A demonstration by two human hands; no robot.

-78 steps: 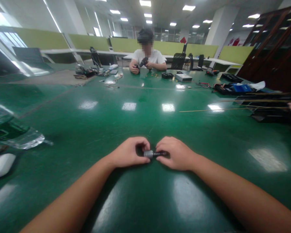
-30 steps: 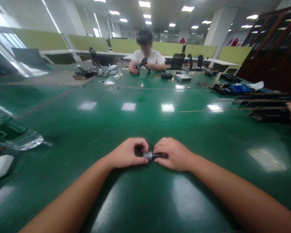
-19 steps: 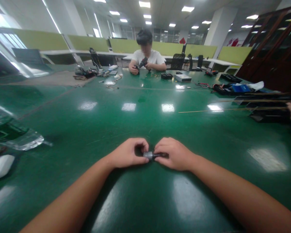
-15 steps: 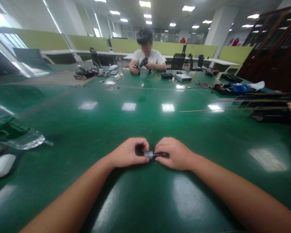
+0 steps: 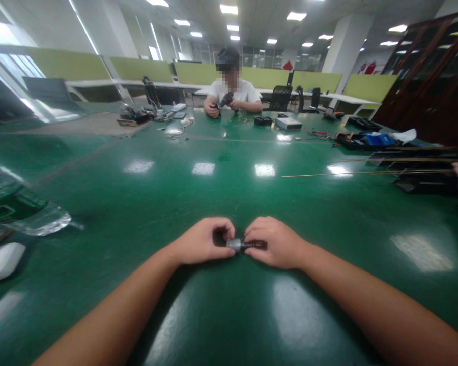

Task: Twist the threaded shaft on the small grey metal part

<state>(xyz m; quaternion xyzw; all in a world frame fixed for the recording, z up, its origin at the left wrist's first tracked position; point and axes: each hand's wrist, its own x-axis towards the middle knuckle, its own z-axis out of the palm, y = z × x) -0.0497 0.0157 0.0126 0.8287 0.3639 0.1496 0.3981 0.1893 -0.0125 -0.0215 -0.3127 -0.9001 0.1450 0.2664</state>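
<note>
In the head view, the left grip (image 5: pixel 232 238) pinches a gray cylinder (image 5: pixel 234 245) between thumb and fingers, and the right grip (image 5: pixel 248 243) is closed around a dark rod (image 5: pixel 256 244) that lies lengthwise between the two grips, its near end meeting the cylinder. Both grips are low over the green surface (image 5: pixel 198 195), with a bottle (image 5: pixel 26 209) well to the left of the left grip and a person (image 5: pixel 247 91) far beyond both.
</note>
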